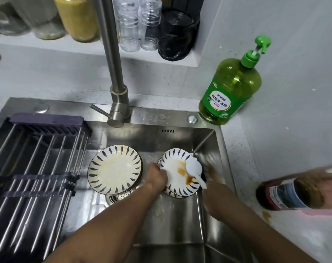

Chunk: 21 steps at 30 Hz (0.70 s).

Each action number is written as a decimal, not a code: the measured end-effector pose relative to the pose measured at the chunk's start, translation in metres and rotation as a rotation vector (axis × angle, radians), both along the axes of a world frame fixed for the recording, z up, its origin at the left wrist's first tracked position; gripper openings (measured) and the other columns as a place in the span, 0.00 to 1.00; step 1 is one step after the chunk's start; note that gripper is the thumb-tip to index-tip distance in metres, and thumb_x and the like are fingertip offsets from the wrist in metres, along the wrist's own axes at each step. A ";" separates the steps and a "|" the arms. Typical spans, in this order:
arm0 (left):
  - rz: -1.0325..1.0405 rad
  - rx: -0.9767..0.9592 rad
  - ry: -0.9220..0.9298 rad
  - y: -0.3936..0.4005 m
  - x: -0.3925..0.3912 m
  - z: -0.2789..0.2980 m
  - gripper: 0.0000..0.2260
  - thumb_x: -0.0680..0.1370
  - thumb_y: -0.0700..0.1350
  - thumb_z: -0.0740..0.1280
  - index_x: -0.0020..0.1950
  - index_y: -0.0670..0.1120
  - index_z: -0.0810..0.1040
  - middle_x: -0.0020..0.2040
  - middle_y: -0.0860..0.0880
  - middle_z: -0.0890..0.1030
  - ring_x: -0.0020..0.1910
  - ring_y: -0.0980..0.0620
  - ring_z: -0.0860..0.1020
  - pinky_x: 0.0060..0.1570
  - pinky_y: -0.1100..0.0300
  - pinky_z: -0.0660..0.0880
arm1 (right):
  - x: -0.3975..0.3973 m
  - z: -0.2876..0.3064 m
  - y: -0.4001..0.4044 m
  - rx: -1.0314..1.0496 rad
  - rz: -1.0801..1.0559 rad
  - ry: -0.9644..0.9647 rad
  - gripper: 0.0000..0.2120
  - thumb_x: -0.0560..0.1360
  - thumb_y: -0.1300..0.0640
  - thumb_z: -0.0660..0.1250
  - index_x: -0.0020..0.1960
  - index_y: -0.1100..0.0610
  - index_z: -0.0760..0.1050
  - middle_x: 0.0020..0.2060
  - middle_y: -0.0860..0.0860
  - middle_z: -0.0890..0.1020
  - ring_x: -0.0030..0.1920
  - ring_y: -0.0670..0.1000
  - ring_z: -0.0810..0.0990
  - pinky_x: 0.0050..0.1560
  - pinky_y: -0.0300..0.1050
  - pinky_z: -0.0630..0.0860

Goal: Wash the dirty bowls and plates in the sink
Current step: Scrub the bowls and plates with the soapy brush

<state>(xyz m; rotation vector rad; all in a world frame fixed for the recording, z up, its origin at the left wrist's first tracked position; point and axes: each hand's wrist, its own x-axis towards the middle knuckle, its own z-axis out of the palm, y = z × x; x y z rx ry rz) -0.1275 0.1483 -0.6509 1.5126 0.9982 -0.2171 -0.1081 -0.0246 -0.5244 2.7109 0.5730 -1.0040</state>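
Note:
Two stacks of white plates with dark blue leaf marks sit in the steel sink (182,228). The left stack (114,168) lies over the drain and shows faint orange smears. Brown sauce stains the top plate of the right stack (175,168), and a white plastic spoon (194,168) lies across it. My left hand (157,177) grips that top plate by its left rim. My right hand (213,184) is at the plate's right edge, by the spoon's handle. Its fingers are blurred against the sink's right wall, so its hold is unclear. Something dark sits behind the spoon.
A faucet (115,88) rises behind the sink. A metal drying rack (34,168) spans its left side. Green dish soap (231,86) stands at the back right corner. At the right, another person's hand holds a dark sauce bottle (286,192) over the counter. Jars line the shelf (66,42).

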 end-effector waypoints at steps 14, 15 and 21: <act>-0.035 0.053 -0.373 0.083 -0.099 0.143 0.24 0.81 0.66 0.58 0.66 0.50 0.76 0.62 0.51 0.81 0.62 0.50 0.78 0.67 0.51 0.72 | -0.043 0.151 0.031 0.193 0.320 -0.211 0.20 0.85 0.53 0.53 0.75 0.43 0.63 0.62 0.44 0.78 0.53 0.50 0.80 0.50 0.45 0.77; -0.035 0.035 -0.382 0.086 -0.109 0.154 0.29 0.77 0.72 0.57 0.67 0.52 0.75 0.63 0.54 0.80 0.64 0.52 0.77 0.70 0.50 0.70 | -0.048 0.160 0.041 0.200 0.334 -0.205 0.20 0.85 0.51 0.51 0.77 0.42 0.60 0.66 0.44 0.76 0.57 0.51 0.79 0.55 0.46 0.76; 0.110 -0.013 -0.425 0.107 -0.152 0.174 0.36 0.70 0.80 0.54 0.64 0.58 0.78 0.62 0.50 0.83 0.62 0.46 0.80 0.63 0.39 0.76 | -0.107 0.200 0.089 0.212 0.413 -0.135 0.20 0.83 0.39 0.46 0.75 0.28 0.53 0.70 0.47 0.75 0.68 0.55 0.73 0.62 0.51 0.72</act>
